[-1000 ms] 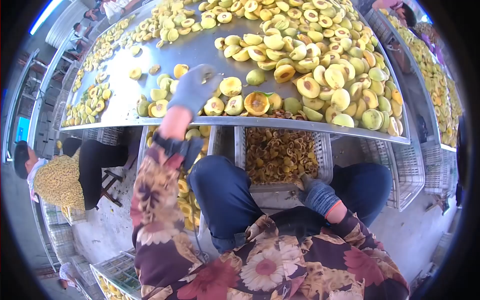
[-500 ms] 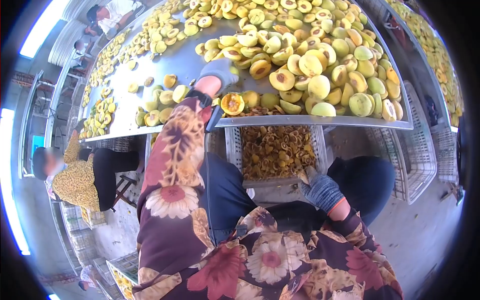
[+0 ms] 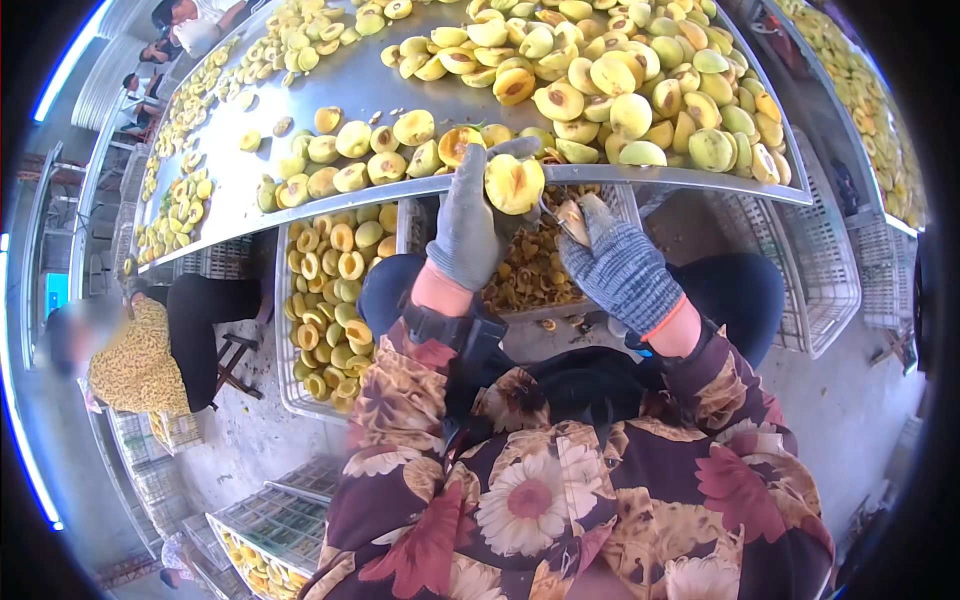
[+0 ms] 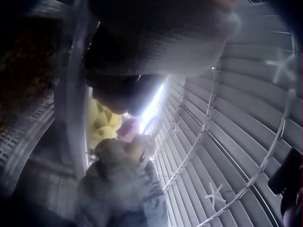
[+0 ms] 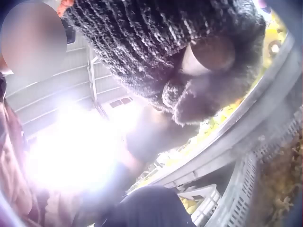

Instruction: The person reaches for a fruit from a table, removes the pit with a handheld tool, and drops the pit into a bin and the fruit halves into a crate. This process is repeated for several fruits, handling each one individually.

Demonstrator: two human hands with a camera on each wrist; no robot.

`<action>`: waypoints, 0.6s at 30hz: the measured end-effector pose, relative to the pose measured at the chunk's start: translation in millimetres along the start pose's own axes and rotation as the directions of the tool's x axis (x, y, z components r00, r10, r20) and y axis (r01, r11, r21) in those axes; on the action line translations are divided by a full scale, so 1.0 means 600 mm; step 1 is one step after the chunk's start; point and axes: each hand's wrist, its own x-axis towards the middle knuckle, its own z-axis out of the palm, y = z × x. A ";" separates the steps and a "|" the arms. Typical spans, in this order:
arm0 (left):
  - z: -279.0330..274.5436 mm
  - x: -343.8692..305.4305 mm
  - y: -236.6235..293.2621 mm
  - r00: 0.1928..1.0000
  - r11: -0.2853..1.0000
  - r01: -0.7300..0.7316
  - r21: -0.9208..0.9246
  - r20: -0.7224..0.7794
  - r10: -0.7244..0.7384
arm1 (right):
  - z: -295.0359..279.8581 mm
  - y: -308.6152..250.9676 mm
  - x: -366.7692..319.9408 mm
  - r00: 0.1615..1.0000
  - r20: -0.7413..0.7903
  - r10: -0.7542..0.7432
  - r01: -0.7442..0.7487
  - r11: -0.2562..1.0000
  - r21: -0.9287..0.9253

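Note:
My left hand (image 3: pixel 466 222), in a grey glove, holds a yellow peach half (image 3: pixel 516 186) between thumb and fingers, just over the table's front edge. The peach's flesh side faces up. My right hand (image 3: pixel 625 272), in a blue-grey knitted glove, grips a small pitting tool with a pale handle (image 3: pixel 573 222). Its thin metal end points at the peach, right at its lower right side. The right wrist view shows the rounded handle end (image 5: pixel 212 55) poking out of the curled fingers. In the left wrist view the glove (image 4: pixel 161 42) is dark and hides the peach.
Halved peaches (image 3: pixel 640 70) are heaped on the metal table (image 3: pixel 225 125), with a row along its front edge (image 3: pixel 360 192). Below stand a crate of brown scraps (image 3: pixel 530 262) and a crate of peach halves (image 3: pixel 335 290). Another person (image 3: pixel 140 355) sits at the left.
My left hand has come back from over the table to the front edge, now with a peach half. My right hand has risen from beside the scrap crate to meet it.

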 end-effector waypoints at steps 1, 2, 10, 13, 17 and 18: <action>-0.002 -0.003 -0.006 0.998 0.995 -0.060 0.077 -0.023 0.062 | -0.002 -0.012 0.005 0.999 0.021 0.039 -0.039 0.999 0.001; -0.005 -0.007 -0.010 0.991 0.981 -0.117 0.155 -0.044 0.125 | -0.002 -0.021 0.009 0.996 0.043 0.079 -0.079 0.997 0.002; -0.056 -0.008 -0.077 0.887 0.696 -0.418 0.584 0.096 0.452 | 0.027 -0.038 0.025 0.962 0.202 0.186 -0.200 0.978 0.055; -0.063 -0.003 -0.090 0.749 0.353 -0.449 0.821 0.130 0.650 | 0.026 -0.048 0.029 0.932 0.269 0.243 -0.255 0.967 0.010; -0.041 -0.004 -0.075 0.915 0.864 -0.379 0.332 -0.007 0.404 | 0.040 -0.035 0.024 0.930 0.303 0.211 -0.214 0.977 -0.021; -0.046 0.002 -0.077 0.937 0.898 -0.331 0.289 -0.016 0.350 | 0.045 -0.028 0.023 0.932 0.309 0.192 -0.202 0.979 0.001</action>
